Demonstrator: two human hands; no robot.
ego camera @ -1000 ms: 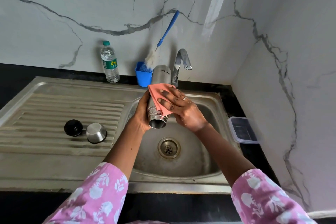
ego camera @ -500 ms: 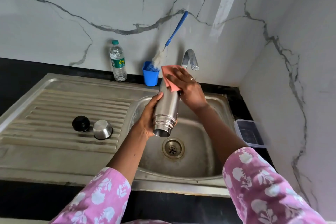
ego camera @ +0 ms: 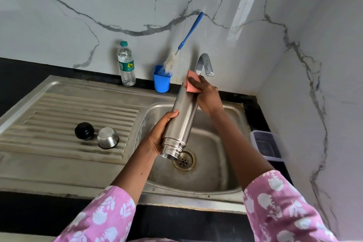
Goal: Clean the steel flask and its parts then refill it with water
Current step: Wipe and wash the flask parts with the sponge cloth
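The steel flask [ego camera: 181,122] is held tilted over the sink basin [ego camera: 220,163], its open threaded mouth pointing down toward the drain [ego camera: 183,160]. My left hand [ego camera: 160,133] grips the flask near its mouth end. My right hand [ego camera: 208,96] holds a pink cloth [ego camera: 190,83] against the flask's far base end, just under the tap [ego camera: 205,64]. The black stopper [ego camera: 84,130] and the steel cap cup [ego camera: 107,138] lie side by side on the ribbed drainboard [ego camera: 59,116].
A plastic water bottle [ego camera: 126,65] stands by the wall. A blue cup [ego camera: 161,79] beside it holds a blue-handled bottle brush [ego camera: 186,35]. A clear plastic box [ego camera: 266,145] sits on the black counter to the right of the sink.
My right hand has slid the pink cloth from the flask's mouth end up to its base end. The flask has tipped so more of its body shows.
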